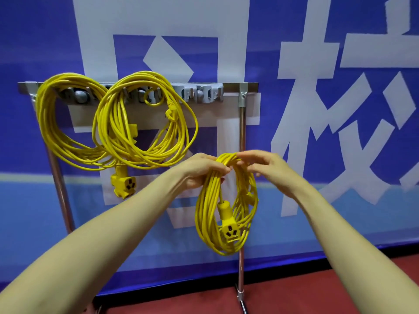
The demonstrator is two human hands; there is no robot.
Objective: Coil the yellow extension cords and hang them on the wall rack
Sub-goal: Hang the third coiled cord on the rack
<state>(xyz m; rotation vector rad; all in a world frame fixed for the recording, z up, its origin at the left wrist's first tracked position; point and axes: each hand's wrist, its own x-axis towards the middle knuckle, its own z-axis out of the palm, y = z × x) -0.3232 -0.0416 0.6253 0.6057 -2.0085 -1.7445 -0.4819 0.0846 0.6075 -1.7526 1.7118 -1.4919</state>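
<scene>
A coiled yellow extension cord (209,214) hangs from my hands below the rack, its socket end (229,231) dangling inside the loop. My left hand (204,169) grips the top of the coil. My right hand (264,165) pinches the strands at the coil's top right, fingers blurred. Two other yellow coils hang on the grey wall rack (199,92): one at the far left (56,123), one beside it (145,123) with a socket (124,183) dangling below.
The rack sits on a metal frame with a right post (242,137) and a left leg (61,189), in front of a blue and white banner (340,109). The rack's right hooks are free. Red floor (294,291) lies below.
</scene>
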